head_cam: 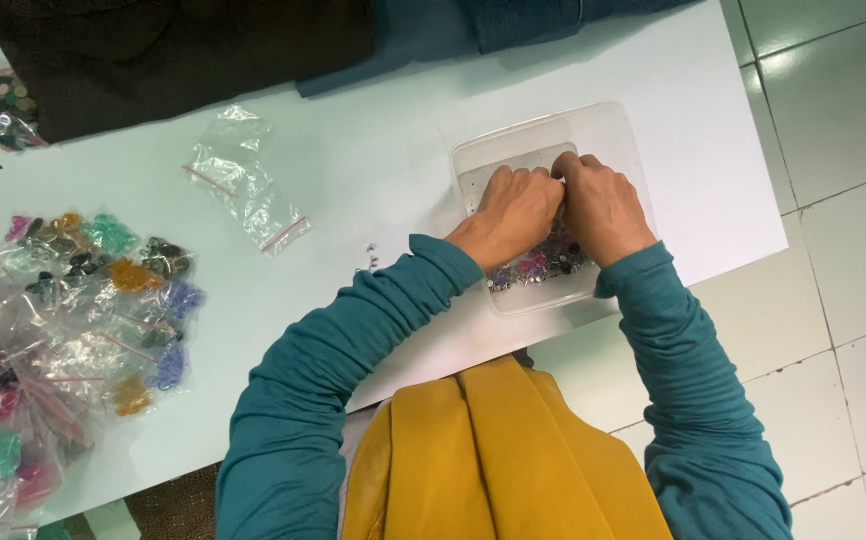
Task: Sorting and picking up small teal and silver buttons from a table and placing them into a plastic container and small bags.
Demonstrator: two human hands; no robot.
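- left hand and right hand sit knuckles together inside a clear plastic container, fingers curled; what they pinch is hidden.
- small colourful beads lie in the container.
- container rests on the white surface, well apart from the bagged beads.

**Fingertips Out of Sight, Edges Cutting In**

Both hands are knuckles-up over the clear plastic tray, so the fingertips of the left hand and right hand are hidden, and whatever they pinch can't be made out. The small coloured pieces under the wrists are too tiny to identify. At the left edge, the pile of bagged beads runs out of frame. Up top, the dark cloth is cropped. Tiny specks on the table: unreadable.
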